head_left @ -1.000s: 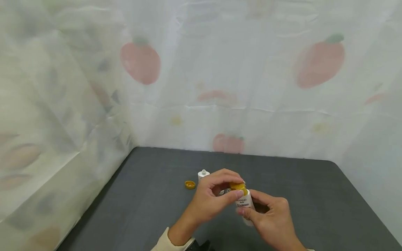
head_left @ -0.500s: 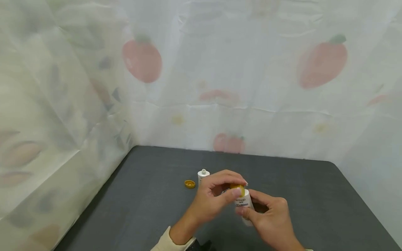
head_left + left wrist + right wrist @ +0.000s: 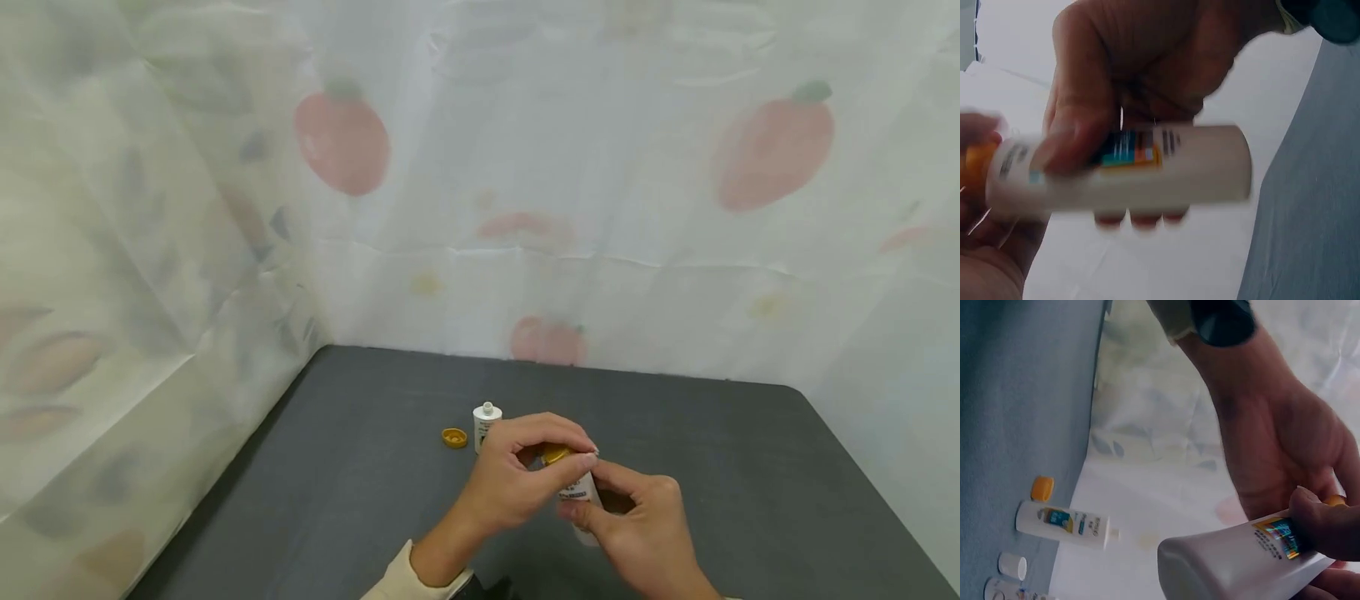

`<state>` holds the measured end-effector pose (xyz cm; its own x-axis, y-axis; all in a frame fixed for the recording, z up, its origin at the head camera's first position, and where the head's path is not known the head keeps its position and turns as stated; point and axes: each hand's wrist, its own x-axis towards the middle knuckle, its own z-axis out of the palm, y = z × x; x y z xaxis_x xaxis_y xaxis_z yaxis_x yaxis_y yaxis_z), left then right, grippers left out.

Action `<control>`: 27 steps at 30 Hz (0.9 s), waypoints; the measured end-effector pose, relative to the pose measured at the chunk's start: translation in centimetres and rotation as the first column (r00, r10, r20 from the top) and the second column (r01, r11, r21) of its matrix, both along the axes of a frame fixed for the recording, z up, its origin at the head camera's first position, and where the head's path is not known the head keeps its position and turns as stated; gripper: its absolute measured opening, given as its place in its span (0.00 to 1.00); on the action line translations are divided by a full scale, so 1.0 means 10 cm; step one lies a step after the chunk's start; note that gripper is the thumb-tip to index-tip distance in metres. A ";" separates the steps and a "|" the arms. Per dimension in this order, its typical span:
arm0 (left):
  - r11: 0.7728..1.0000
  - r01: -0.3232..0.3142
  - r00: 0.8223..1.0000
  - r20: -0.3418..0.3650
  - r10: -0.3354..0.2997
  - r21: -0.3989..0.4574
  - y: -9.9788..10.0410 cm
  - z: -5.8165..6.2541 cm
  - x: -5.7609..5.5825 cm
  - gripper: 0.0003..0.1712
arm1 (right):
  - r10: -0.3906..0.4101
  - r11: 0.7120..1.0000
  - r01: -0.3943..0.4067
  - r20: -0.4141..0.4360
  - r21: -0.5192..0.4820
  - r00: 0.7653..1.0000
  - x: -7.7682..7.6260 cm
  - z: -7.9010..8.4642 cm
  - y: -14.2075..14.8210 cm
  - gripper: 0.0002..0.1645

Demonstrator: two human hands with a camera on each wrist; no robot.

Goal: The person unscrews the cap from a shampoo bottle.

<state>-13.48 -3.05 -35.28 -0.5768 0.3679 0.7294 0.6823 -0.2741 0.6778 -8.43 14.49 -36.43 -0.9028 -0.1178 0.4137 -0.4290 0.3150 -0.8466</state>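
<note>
In the head view, my right hand [image 3: 645, 529] grips a white bottle [image 3: 581, 496], which leans with its top up and to the left. My left hand [image 3: 517, 475] pinches a yellow cap [image 3: 557, 454] at the bottle's upper end; the thumb hides where the two meet. From the left wrist, the bottle [image 3: 1204, 169] spans the view, with the right thumb pressed along its label and the yellow cap [image 3: 977, 164] at its left end. The right wrist view shows the bottle's wide flat end [image 3: 1191, 569] and the left hand [image 3: 1272, 437] reaching to the cap.
A second white bottle [image 3: 486, 421] stands capless on the dark table [image 3: 375, 500], beside a loose yellow cap [image 3: 453, 437]. In the right wrist view, a white cap [image 3: 1012, 565] and a partly visible printed container [image 3: 1007, 590] are near it. Patterned white sheeting [image 3: 600, 208] surrounds the table.
The left hand has turned and dipped slightly, its thumb now across the bottle's top. The held bottle has shifted a little left and down; the right hand keeps its grip.
</note>
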 end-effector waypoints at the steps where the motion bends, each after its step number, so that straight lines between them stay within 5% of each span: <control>1: 1.000 0.014 1.000 0.015 -0.014 -0.003 -0.03 -0.01 0.00 0.08 | -0.007 1.000 0.007 0.016 -0.003 1.000 -0.01 0.01 0.01 0.23; 4: 0.999 0.028 0.998 0.048 -0.026 -0.033 -0.11 -0.02 0.02 0.12 | -0.020 1.000 0.020 0.079 -0.004 0.997 -0.03 0.02 0.03 0.25; 8: 0.997 -0.030 0.998 0.060 0.034 -0.076 -0.13 -0.02 0.02 0.13 | -0.034 0.999 0.034 0.128 -0.004 0.991 -0.02 0.00 0.02 0.24; 17: 0.998 -0.065 0.997 0.040 0.066 -0.014 0.02 0.03 -0.02 0.06 | -0.022 0.998 0.027 -0.099 0.049 0.995 -0.04 -0.02 0.02 0.22; 23: 1.000 -0.021 0.998 0.063 0.021 -0.003 -0.05 -0.03 -0.03 0.10 | -0.059 0.997 0.063 -0.083 0.045 0.995 -0.08 0.02 0.05 0.25; 27: 0.998 -0.064 0.996 0.062 0.065 -0.027 -0.07 -0.04 -0.03 0.12 | -0.069 0.996 0.071 -0.040 0.052 0.997 -0.10 0.02 0.06 0.25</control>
